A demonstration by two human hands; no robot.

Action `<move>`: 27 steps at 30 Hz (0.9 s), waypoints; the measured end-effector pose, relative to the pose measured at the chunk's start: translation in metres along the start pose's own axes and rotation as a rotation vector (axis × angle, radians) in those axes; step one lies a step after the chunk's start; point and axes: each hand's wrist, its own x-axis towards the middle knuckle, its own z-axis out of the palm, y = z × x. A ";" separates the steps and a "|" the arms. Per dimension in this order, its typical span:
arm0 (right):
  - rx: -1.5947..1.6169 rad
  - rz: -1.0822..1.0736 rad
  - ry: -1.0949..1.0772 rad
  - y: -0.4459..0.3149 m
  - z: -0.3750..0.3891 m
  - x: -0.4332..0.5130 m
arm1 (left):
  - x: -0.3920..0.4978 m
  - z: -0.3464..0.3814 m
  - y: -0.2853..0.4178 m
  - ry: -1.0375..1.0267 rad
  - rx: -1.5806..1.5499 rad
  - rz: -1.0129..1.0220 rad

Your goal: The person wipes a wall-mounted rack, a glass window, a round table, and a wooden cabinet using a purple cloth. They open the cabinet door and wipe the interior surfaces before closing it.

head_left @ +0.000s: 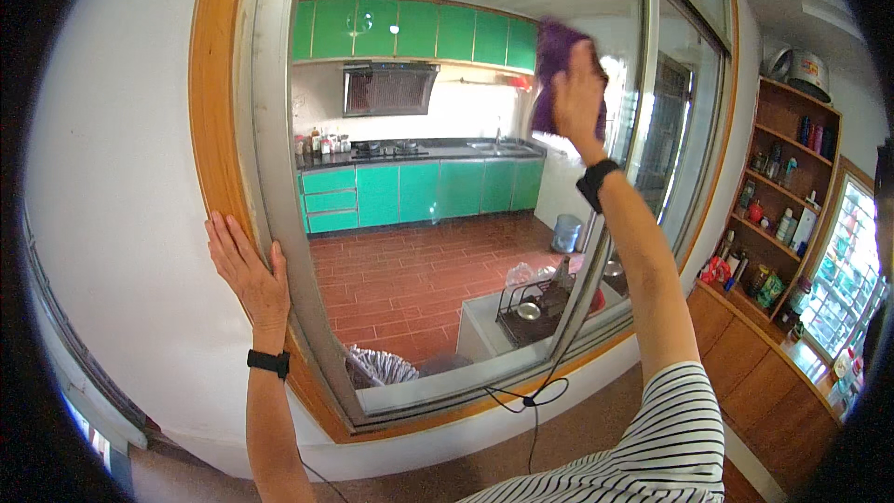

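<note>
My right hand is pressed flat over a dark purple cloth against the upper right of a sliding glass pane. The hand and cloth are slightly blurred. Lower down on the left, my left hand rests with its palm on the orange wooden window frame and the white wall beside it. It holds nothing, and its thumb lies apart from the fingers, towards the grey metal sash. Each wrist wears a black band.
Beyond the glass is a kitchen with green cabinets. A knotted black cable hangs below the sill. At the right, a wooden shelf unit holds bottles, with a metal pot on top. A mop head shows behind the pane.
</note>
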 end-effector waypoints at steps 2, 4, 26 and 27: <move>-0.095 0.306 0.086 0.041 0.023 0.048 | 0.000 0.000 -0.001 -0.011 -0.006 -0.007; -0.103 0.495 0.078 0.067 0.040 0.093 | -0.001 0.000 -0.002 0.000 -0.020 -0.006; 0.183 -0.570 -0.376 -0.151 -0.040 -0.044 | 0.001 -0.004 -0.003 -0.008 -0.018 -0.005; 0.244 -0.629 -0.363 -0.154 -0.045 -0.054 | 0.001 -0.005 -0.003 0.003 -0.038 0.007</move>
